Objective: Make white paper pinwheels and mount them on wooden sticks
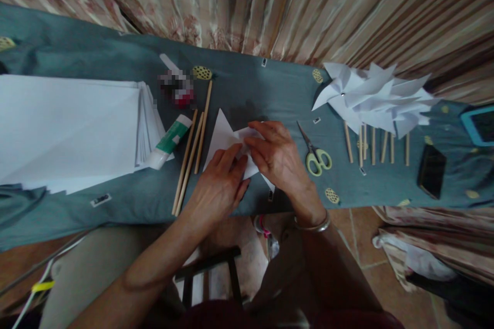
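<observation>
Risk, in my judgement: uneven press could skew white paper (219, 139), lying at frame centre on desk (281, 92); stray right wrist could nudge scissors (311, 149), right of centre. Left hand (222, 175) palm-down, fingers bunched over paper. Right hand (280, 157) arched opposite, fingers bent. Tips partly hidden; can't tell if either pinches.
</observation>
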Tool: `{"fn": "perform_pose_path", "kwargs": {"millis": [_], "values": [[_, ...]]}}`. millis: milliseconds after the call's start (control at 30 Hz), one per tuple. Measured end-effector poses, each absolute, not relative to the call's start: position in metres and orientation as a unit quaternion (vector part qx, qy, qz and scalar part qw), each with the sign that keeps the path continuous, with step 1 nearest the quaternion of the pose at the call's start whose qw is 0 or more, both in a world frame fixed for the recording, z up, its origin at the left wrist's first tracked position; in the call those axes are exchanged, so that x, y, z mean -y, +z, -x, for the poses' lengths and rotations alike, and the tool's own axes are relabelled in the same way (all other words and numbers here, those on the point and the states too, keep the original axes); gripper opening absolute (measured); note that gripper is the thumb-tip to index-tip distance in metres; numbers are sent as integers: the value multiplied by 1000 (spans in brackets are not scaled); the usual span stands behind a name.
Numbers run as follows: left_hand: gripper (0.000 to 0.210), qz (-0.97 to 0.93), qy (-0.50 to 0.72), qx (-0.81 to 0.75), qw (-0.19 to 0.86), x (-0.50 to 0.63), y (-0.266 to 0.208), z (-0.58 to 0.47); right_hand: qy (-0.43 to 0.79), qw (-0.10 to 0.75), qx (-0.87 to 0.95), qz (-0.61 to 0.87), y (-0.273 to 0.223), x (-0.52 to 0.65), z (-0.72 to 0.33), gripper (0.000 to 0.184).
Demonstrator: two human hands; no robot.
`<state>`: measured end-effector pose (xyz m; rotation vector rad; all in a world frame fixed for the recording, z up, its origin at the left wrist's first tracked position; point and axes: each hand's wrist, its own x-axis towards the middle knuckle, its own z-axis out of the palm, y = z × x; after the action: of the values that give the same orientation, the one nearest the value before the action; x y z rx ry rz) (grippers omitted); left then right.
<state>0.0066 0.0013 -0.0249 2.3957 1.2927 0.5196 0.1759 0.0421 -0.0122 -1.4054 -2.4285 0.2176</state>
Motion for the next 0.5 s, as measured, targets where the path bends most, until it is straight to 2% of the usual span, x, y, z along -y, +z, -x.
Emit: {"fn": "perform_pose_path", "kwargs": {"millis": [500], "values": [[36,-852,175,-458,185,-1,-23,-6,88,168,849,494,-12,-44,-177,28]]}}
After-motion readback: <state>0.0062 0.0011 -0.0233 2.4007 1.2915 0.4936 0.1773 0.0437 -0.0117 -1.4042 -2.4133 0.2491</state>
